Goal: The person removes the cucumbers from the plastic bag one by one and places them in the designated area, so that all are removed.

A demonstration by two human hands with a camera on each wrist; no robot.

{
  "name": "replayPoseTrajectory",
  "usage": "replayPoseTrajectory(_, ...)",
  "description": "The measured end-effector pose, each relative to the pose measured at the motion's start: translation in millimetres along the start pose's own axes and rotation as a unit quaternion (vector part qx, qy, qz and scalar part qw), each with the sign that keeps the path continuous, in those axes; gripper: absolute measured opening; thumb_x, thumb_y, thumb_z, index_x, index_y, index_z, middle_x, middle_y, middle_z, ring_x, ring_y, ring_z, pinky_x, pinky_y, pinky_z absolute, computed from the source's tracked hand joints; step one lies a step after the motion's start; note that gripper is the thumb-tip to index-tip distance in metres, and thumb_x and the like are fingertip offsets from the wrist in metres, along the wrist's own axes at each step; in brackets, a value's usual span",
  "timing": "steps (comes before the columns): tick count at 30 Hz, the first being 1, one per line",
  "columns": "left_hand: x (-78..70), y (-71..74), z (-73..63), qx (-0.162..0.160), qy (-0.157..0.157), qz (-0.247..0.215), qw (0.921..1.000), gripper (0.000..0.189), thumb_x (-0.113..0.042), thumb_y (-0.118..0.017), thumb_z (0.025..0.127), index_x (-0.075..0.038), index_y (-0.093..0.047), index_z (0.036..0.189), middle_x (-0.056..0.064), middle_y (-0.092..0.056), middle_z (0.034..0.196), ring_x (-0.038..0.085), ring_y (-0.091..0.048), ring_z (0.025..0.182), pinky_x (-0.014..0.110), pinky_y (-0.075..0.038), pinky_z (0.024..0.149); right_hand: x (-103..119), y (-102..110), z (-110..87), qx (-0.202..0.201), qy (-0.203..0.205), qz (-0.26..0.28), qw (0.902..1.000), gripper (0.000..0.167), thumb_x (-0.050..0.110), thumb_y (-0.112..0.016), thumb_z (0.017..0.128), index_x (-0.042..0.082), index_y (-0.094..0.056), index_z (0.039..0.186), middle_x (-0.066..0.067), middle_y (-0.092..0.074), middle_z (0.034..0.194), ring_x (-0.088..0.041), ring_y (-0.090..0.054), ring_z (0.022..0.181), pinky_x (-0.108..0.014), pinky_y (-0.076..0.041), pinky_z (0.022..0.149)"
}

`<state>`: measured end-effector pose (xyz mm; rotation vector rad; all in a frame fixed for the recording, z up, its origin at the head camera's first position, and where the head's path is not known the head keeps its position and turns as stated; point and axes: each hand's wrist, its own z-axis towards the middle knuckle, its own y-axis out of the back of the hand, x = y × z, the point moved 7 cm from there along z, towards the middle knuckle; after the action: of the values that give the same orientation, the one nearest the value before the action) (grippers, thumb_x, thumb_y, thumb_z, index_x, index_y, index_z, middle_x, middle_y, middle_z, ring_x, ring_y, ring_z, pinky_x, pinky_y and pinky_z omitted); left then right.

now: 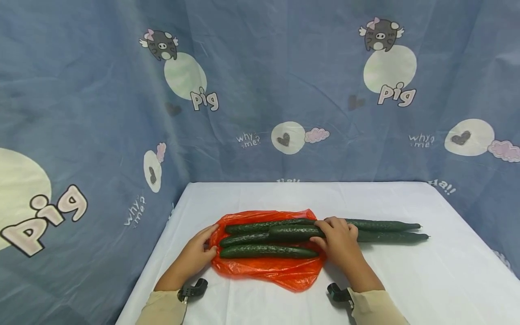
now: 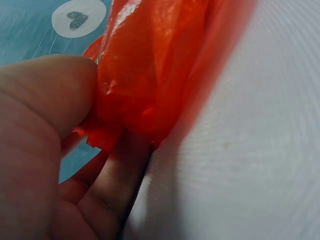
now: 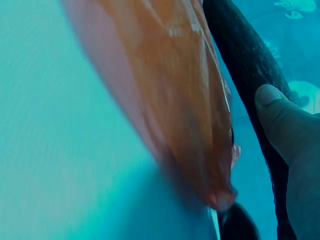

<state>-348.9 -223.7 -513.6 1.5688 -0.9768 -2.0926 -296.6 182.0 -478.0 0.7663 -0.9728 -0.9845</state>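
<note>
Several long dark green cucumbers lie side by side on a crumpled red plastic bag (image 1: 280, 275) in the head view. My right hand (image 1: 341, 239) grips one cucumber (image 1: 292, 233) from above; it lies over the middle of the row. In the right wrist view, my thumb (image 3: 280, 115) presses along that dark cucumber, beside the bag's edge. At the bag's left end, my left hand (image 1: 195, 255) has its thumb and fingers around the gathered red plastic. The left wrist view shows the thumb (image 2: 55, 90) on one side of the plastic and fingers (image 2: 115, 185) beneath it.
Beyond my right hand, a cucumber end (image 1: 386, 225) at the back and another (image 1: 398, 238) in front stretch rightward over the white tabletop (image 1: 438, 280). A blue printed curtain (image 1: 260, 81) stands behind the table and along both sides.
</note>
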Motion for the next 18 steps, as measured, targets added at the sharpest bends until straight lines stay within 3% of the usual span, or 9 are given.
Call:
replayPoseTrajectory(13,1.2,1.3,2.9,0.012,0.007,0.000,0.9999,0.074,0.000,-0.066,0.092,-0.010,-0.042,0.161,0.017,-0.045,0.161,0.029,-0.065,0.117,0.031,-0.057,0.089,-20,9,-10.8,0.004,-0.014,-0.009,0.9998,0.053,0.041,-0.080,0.090,0.017,-0.068,0.135,-0.010,-0.063,0.116,-0.036,-0.055,0.115,-0.061,-0.031,0.093)
replayPoseTrajectory(18,2.6,-2.3,1.1,0.012,0.009,-0.010,0.9998,0.074,0.001,-0.066,0.092,-0.010,-0.042,0.161,0.018,-0.045,0.161,0.031,-0.064,0.120,0.034,-0.058,0.091,-24,9,-13.8,0.009,-0.010,-0.011,0.9999,0.052,0.041,-0.080,0.090,0.017,-0.068,0.135,-0.009,-0.063,0.116,-0.034,-0.055,0.114,-0.058,-0.031,0.092)
